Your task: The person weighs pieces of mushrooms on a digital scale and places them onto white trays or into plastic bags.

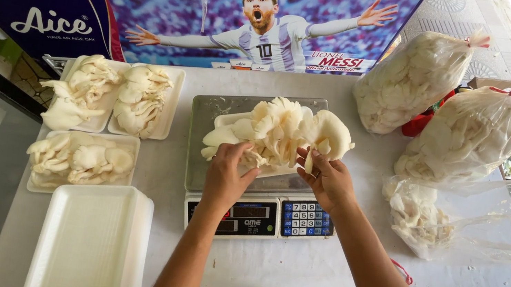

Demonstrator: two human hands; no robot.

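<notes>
White table | scale at centre bears mushrooms for weighing | left hand, right hand grasping clusters | filled trays at 9 o'clock

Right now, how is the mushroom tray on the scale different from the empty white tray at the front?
The tray on the scale is piled with oyster mushrooms; the empty tray holds nothing. Both the left hand and the right hand touch the mushrooms on the scale's tray; nobody touches the empty tray. It sits on the metal scale; the empty one rests on the table. Both look like white foam.
</notes>
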